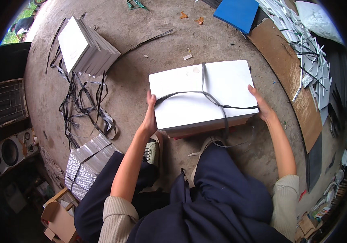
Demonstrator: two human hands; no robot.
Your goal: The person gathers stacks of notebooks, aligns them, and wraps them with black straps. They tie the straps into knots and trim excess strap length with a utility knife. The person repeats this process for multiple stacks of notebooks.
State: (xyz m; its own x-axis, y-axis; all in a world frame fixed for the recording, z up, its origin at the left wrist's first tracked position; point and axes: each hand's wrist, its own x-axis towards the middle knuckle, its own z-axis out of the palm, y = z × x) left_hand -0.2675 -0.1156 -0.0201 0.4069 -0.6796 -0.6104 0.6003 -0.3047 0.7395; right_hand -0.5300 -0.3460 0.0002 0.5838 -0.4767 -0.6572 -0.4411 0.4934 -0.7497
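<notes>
Between my hands is a stack of white boards, with a black strap crossing its top both ways. My left hand grips the stack's left end, thumb up along the edge. At the right end my right hand holds the stack, fingers partly hidden behind the edge. The strap's thin loose end trails down over the near side, by my shoe. Something reddish shows under the stack's near edge, too little to name.
A second white stack stands at the far left, with tangled black straps beside it. Near my left leg lies a strapped silver-patterned bundle. On the right are a brown board, white strips and a blue panel. A speaker stands left.
</notes>
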